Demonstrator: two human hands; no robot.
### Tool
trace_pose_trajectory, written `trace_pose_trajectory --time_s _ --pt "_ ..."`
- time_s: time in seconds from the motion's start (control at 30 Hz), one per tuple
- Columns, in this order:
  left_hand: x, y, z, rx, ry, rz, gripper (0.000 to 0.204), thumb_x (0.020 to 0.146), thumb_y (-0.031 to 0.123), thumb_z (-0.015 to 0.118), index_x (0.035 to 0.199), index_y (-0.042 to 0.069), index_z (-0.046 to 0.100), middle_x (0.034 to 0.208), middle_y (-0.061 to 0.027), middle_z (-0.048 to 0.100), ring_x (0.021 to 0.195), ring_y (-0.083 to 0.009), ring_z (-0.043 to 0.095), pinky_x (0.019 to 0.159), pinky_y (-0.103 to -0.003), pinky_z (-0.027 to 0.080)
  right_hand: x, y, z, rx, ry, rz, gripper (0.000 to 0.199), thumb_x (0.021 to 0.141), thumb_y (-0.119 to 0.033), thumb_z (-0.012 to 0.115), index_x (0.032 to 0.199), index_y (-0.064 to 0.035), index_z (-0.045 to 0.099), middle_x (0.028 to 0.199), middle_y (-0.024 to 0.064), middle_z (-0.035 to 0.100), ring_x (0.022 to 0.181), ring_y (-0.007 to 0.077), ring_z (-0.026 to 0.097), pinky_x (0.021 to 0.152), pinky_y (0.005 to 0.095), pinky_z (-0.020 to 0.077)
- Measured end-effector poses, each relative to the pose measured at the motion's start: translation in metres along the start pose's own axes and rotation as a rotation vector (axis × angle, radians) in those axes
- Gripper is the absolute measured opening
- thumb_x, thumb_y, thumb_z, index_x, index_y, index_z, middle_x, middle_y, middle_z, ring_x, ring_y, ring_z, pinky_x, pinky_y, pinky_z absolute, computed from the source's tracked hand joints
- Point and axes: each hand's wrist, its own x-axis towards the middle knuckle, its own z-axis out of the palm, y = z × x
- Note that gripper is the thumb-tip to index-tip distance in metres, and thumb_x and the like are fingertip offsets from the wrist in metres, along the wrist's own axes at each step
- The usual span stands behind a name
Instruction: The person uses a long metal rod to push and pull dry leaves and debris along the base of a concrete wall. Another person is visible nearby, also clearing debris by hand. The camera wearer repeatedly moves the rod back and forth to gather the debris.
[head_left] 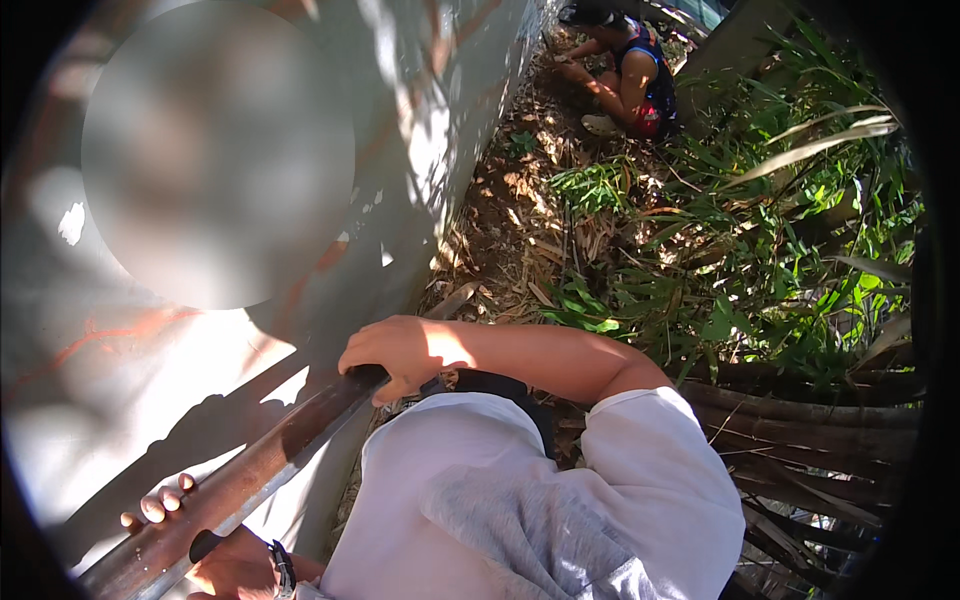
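A long brown pipe slants from the lower left up toward the middle, in front of my body. Around its upper end my right hand is closed, with the thumb below the dark end and the fingers over the top. Lower down, my left hand supports the pipe from underneath, its fingertips curling up over the far side. A dark oval spot marks the pipe beside that palm. On my left wrist sits a dark watch or band. Part of the left palm is hidden by the pipe.
A pale wall with reddish streaks rises on the left, close to the pipe. Another person crouches farther along it. Dry leaves cover the ground. Green plants and long dry stalks crowd the right side.
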Motion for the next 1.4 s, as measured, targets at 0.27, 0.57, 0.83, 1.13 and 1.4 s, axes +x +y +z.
trace_pose_trajectory --time_s 0.27,0.57,0.83,1.13,1.4 --pt "-0.021 0.008 0.019 0.261 0.333 0.104 0.086 0.083 0.049 0.069 0.138 -0.008 0.035 0.113 -0.0126 0.042 0.11 -0.0257 0.043 0.104 -0.045 0.032 -0.085 0.192 0.023 -0.217 -0.445 0.687 0.084 0.062 -0.033 0.087 0.135 -0.0043 0.054 0.126 0.0188 0.063 0.117 0.0374 0.061 0.096 0.0464 0.0521" --pt "-0.051 0.028 0.112 0.191 0.225 0.02 0.036 0.088 0.025 0.067 0.117 0.006 0.061 0.099 -0.0084 0.065 0.092 -0.029 0.062 0.088 -0.047 0.046 -0.075 0.249 0.045 0.25 -0.562 0.114 0.07 0.06 -0.026 0.088 0.123 -0.0117 0.062 0.117 0.0145 0.067 0.109 0.0352 0.064 0.092 0.0458 0.0512" --pt "-0.061 0.059 0.127 0.776 0.746 0.319 0.019 0.086 0.022 0.066 0.092 0.004 0.068 0.074 -0.0096 0.064 0.065 -0.0246 0.063 0.06 -0.041 0.053 -0.096 0.227 0.079 0.11 -0.58 0.207 0.033 0.066 -0.028 0.081 0.091 -0.0141 0.063 0.091 0.008 0.067 0.098 0.0321 0.065 0.09 0.0471 0.0462" --pt "-0.073 0.068 0.105 0.752 0.567 0.271 0.023 0.078 0.02 0.066 0.094 0.002 0.065 0.078 -0.0079 0.065 0.062 -0.0212 0.065 0.062 -0.04 0.056 -0.102 0.217 0.082 0.079 -0.509 0.245 0.043 0.066 -0.021 0.08 0.104 -0.0106 0.063 0.101 0.0118 0.063 0.107 0.0318 0.061 0.1 0.0455 0.039" --pt "-0.057 0.071 0.054 0.044 0.042 -0.039 0.042 0.073 0.01 0.073 0.106 0.006 0.047 0.089 -0.0013 0.044 0.08 -0.0144 0.043 0.084 -0.033 0.036 -0.119 0.212 0.043 0.014 -0.312 0.274 0.043 0.069 -0.02 0.081 0.106 -0.009 0.06 0.109 0.0124 0.062 0.115 0.0311 0.057 0.099 0.0482 0.0388"
